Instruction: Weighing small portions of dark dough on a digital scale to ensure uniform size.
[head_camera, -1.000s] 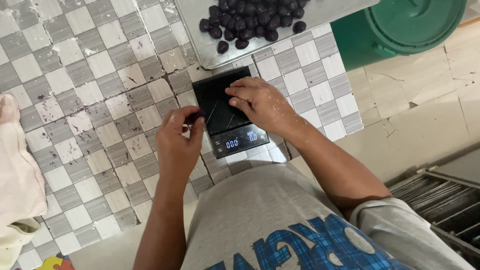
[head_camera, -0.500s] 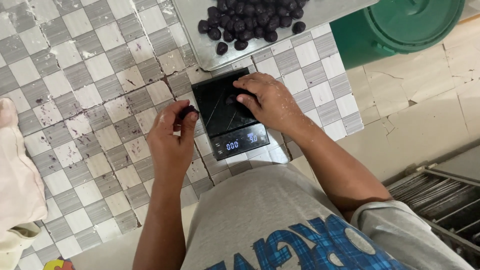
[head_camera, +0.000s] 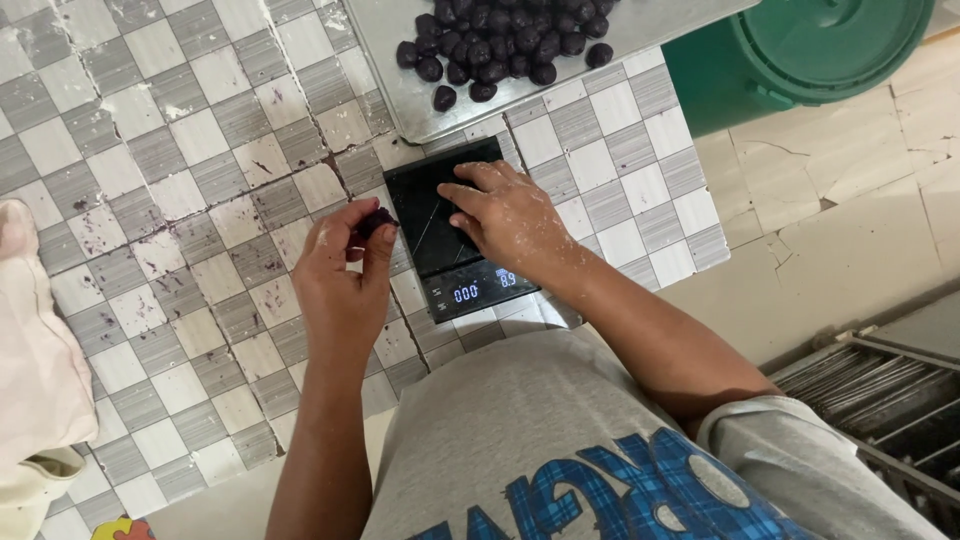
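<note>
Dough work sits on a checkered counter (head_camera: 150, 200), where a metal tray (head_camera: 400, 90) carries a heap of dark purple balls (head_camera: 500, 45). Below it lies a black digital scale (head_camera: 440, 230); the right hand (head_camera: 505, 215) rests flat on its platform, fingers loosely spread, gripping nothing. Just left of the scale, the left hand (head_camera: 340, 270) pinches a small purple dough piece (head_camera: 375, 220) between thumb and fingertips. It looks light, soft and slightly sticky, so a gentle fingertip hold around its middle should suit it.
</note>
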